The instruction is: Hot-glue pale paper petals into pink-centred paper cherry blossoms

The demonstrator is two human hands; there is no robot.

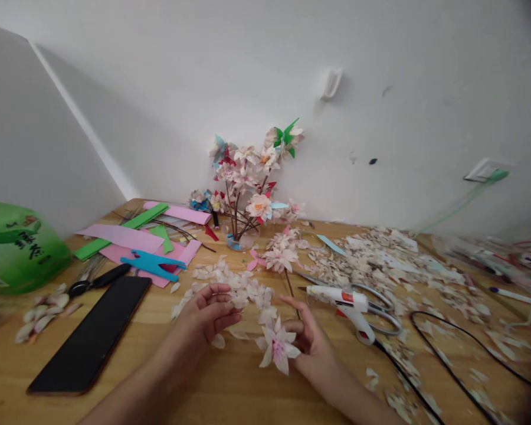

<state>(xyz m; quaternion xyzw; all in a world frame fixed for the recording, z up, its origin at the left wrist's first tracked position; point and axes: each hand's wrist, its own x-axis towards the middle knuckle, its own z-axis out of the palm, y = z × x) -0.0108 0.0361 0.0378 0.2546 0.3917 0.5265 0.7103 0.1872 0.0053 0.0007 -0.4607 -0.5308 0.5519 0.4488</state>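
My left hand (201, 319) is open and curled above loose pale paper petals (230, 286), and my right hand (312, 342) pinches a white paper flower with a pink middle (278, 348) over the wooden counter (137, 366). A bunch of paper flowers (248, 177) stands done in a small glass vase (241, 239) behind them

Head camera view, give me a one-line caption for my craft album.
Right hand at a pink-centred paper blossom, left hand over loose petals on a wooden table, hot glue gun nearby.
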